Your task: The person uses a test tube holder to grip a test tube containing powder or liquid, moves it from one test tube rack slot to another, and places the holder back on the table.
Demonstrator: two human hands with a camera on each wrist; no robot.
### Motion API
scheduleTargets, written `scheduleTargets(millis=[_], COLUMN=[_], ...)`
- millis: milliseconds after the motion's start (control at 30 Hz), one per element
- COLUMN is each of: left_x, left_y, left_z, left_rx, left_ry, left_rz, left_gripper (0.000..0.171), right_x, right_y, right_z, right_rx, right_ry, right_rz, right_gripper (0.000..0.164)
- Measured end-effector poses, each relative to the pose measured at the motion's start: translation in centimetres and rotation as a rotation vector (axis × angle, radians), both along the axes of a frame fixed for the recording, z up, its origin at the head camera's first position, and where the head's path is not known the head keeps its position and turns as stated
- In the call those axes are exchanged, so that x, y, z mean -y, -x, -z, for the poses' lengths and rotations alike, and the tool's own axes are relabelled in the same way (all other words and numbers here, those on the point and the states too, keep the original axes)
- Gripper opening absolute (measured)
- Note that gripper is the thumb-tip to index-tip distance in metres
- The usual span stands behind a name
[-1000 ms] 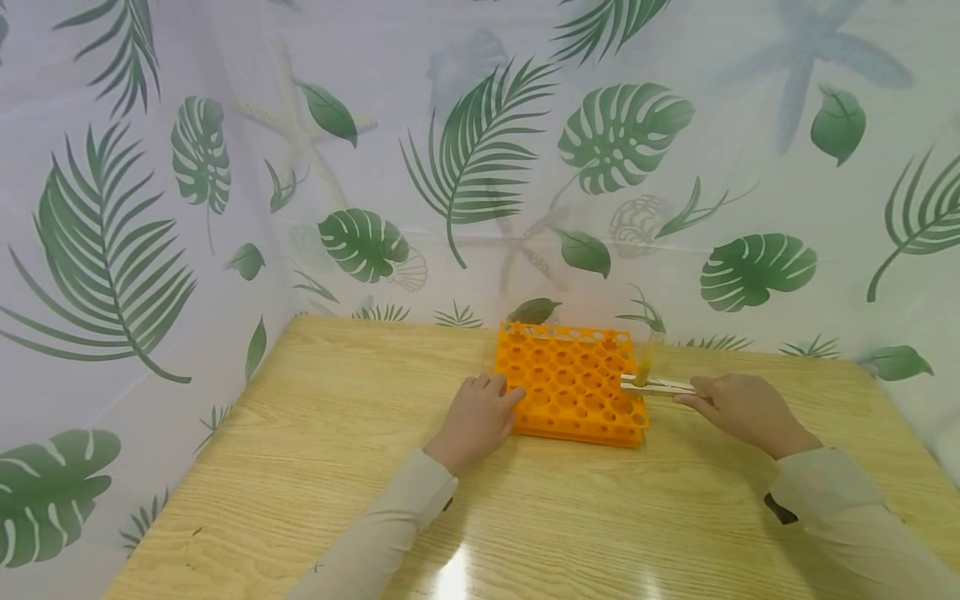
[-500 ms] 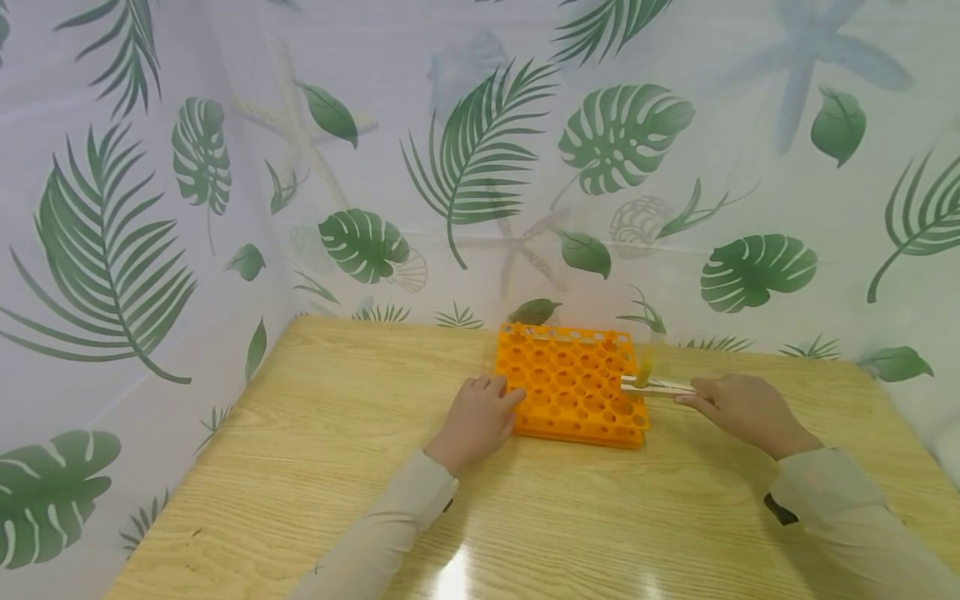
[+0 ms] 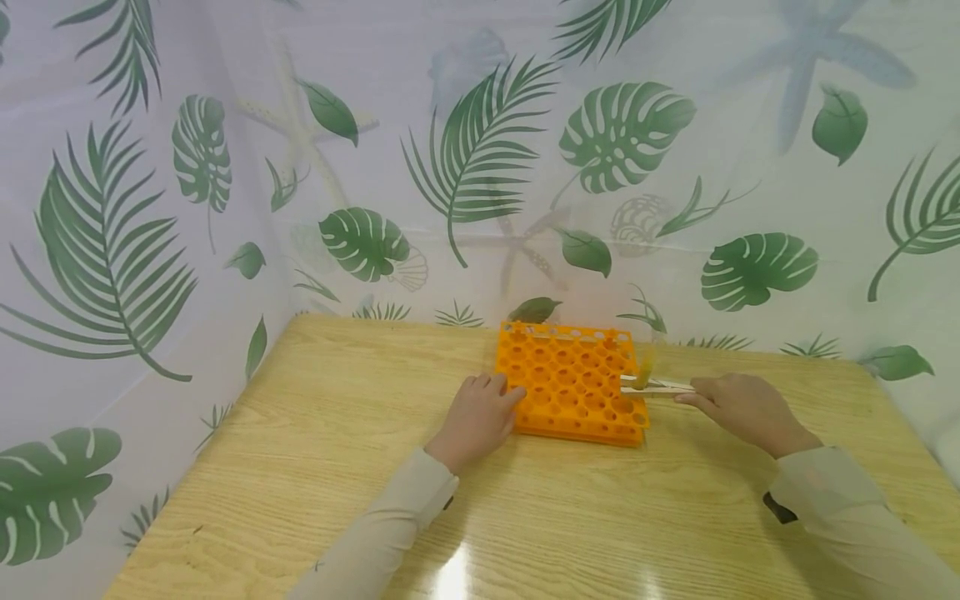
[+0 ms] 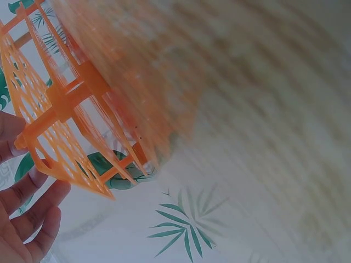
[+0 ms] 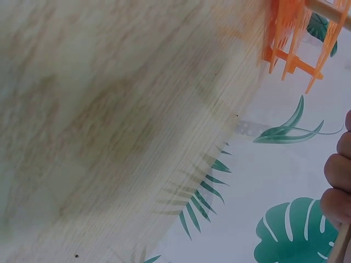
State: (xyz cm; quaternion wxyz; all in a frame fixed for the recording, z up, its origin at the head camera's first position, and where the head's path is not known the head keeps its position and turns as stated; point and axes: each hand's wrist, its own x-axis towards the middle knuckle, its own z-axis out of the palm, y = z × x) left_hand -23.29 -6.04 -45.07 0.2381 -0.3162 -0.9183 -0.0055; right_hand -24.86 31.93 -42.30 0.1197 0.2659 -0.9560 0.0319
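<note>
An orange test tube rack with rows of round holes stands on the table in the head view. My left hand grips its left end; the left wrist view shows thumb and fingers at the corner of the rack. My right hand holds a wooden test tube clamp that points left over the rack's right end. At the clamp's front end is a clear test tube with yellow contents, slightly tilted. Whether its bottom sits in a hole, I cannot tell. Curled right fingers edge into the right wrist view.
The wood-grain table reaches back to a white curtain printed with green leaves, close behind the rack. Another side of this curtain borders the table on the left.
</note>
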Motion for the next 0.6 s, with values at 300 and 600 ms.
scheduleTargets(millis=[300,600], left_x=[0.02,0.02], left_y=[0.15,0.01], left_z=[0.21,0.1], left_rx=[-0.018,-0.02], left_ry=[0.005,0.012], left_rz=[0.001,-0.002], left_gripper=[0.017,0.016], right_x=[0.15,0.14], right_y=[-0.05,-0.05], right_z=[-0.28,-0.27], right_rx=[-0.009,-0.019], right_ry=[-0.007,-0.012], right_rz=[-0.001,0.012], right_gripper=[0.033,0.03])
